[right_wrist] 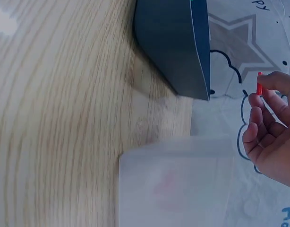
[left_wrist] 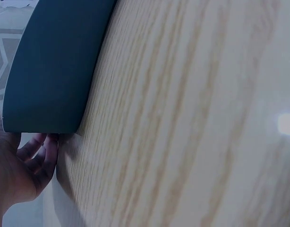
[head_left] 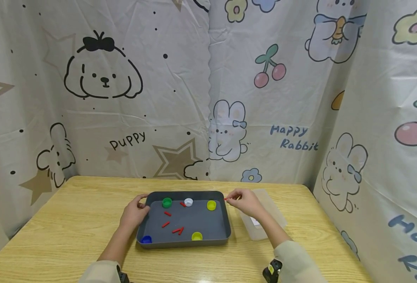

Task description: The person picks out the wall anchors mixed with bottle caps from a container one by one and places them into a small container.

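Backdrop: pale cream fabric curtain (head_left: pixel 180 78) printed with a puppy, rabbits, cherries, flowers and stars, plus the words "Puppy" and "Happy Rabbit".
Table: light yellow, wood-grained tabletop (head_left: pixel 88 212) standing against the curtain.
Tray: dark grey rectangular tray with raised walls (head_left: pixel 194 219), lying flat on the tabletop between the person's hands.
Left hand: the person's left hand (head_left: pixel 135 212) grips the tray's left wall, thumb at the rim and fingers on the outer side.
Right hand: the person's right hand (head_left: pixel 244 200) pinches a short, thin red stick (right_wrist: pixel 259 83) between thumb and fingertip, beside the tray's upper right corner.
Cups along the far side: from left to right, a round green cup (head_left: pixel 167 203), a small white cup (head_left: pixel 188 202) and a round yellow cup (head_left: pixel 211 205).
Cups along the near side: a round blue cup (head_left: pixel 146 239) in the left corner and a second yellow cup (head_left: pixel 196 236) right of the middle.
Loose sticks: five more red sticks (head_left: pixel 165 224) on the tray floor; one just beside the white cup, two farther left, and two close together near the second yellow cup.
Plastic piece: frosted, translucent rectangular plastic piece (head_left: pixel 265 198) right of the tray, partly beneath the right forearm.
Sleeves: cream sleeve (head_left: pixel 297 261) on each arm, with a black device (head_left: pixel 273 271) at each wrist.
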The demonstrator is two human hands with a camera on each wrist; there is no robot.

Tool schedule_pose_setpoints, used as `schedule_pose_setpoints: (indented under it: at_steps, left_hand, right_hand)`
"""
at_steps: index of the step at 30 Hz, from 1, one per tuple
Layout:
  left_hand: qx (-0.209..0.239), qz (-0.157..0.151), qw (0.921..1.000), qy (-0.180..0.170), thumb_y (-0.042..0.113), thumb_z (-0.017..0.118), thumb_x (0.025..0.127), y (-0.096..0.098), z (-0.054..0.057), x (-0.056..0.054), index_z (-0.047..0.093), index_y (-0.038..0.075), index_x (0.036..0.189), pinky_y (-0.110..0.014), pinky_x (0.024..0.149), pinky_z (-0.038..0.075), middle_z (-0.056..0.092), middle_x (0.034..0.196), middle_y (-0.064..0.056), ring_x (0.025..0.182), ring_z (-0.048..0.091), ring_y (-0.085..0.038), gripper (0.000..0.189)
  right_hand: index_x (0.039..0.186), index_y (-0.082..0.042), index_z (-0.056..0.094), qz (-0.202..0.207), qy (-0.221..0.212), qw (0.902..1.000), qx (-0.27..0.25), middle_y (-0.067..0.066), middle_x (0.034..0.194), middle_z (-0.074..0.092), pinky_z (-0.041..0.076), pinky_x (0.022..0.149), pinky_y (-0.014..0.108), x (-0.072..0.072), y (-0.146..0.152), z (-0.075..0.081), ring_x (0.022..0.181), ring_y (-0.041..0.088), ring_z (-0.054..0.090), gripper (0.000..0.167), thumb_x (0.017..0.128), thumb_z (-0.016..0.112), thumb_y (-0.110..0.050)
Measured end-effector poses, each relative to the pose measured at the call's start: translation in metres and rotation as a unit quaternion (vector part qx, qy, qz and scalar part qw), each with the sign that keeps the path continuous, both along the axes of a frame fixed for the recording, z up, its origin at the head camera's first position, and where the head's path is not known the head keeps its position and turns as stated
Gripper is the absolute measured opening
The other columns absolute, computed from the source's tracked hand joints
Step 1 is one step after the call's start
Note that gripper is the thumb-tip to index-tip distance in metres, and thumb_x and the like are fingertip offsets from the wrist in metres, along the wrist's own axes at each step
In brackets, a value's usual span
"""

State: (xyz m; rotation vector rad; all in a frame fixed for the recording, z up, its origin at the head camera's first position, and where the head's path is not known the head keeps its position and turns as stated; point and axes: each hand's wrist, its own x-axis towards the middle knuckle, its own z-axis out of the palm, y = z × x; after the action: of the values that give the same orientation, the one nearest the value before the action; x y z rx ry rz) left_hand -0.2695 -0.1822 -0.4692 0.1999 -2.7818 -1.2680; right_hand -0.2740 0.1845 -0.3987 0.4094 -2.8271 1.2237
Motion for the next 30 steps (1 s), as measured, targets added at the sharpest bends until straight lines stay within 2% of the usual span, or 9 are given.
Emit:
schedule_pose_setpoints:
  at_steps: [17,20,24,30]
  left_hand:
    - [0.016,-0.006,0.9998,0.003,0.015,0.054,0.086,0.0,0.001,0.0,0.046,0.009,0.134,-0.03,0.061,0.038,0.056,0.095,-0.013,0.077,0.051,-0.022,0.05]
    - [0.019,-0.006,0.9998,0.004,0.014,0.054,0.086,0.001,0.002,0.0,0.047,0.008,0.134,-0.03,0.061,0.038,0.056,0.094,-0.013,0.077,0.051,-0.022,0.05]
    - [0.02,-0.006,0.9998,0.005,0.014,0.054,0.085,0.001,0.003,0.0,0.047,0.007,0.134,-0.03,0.062,0.039,0.056,0.094,-0.013,0.077,0.051,-0.022,0.05]
    - [0.018,-0.005,0.9998,0.006,0.014,0.054,0.085,0.001,0.002,0.002,0.047,0.008,0.134,-0.032,0.064,0.041,0.057,0.097,-0.016,0.079,0.053,-0.023,0.05]
  right_hand:
    - [0.088,-0.004,0.07,-0.028,0.0,0.9995,-0.016,0.004,0.08,0.064,0.046,0.056,0.023,0.004,0.034,-0.003,0.065,0.01,0.053,0.01,0.083,0.066,-0.013]
    - [0.088,-0.002,0.07,-0.036,-0.004,0.9992,-0.018,0.005,0.08,0.065,0.047,0.055,0.023,0.003,0.039,-0.005,0.065,0.019,0.058,0.011,0.083,0.066,-0.011]
    - [0.086,-0.002,0.07,-0.047,-0.007,0.9987,-0.018,0.005,0.079,0.066,0.044,0.055,0.025,0.005,0.045,-0.006,0.071,0.03,0.062,0.01,0.083,0.066,-0.011]
    - [0.087,-0.005,0.069,-0.066,-0.019,0.9975,-0.016,0.01,0.08,0.066,0.045,0.055,0.026,0.008,0.053,-0.008,0.069,0.018,0.057,0.009,0.084,0.065,-0.013]
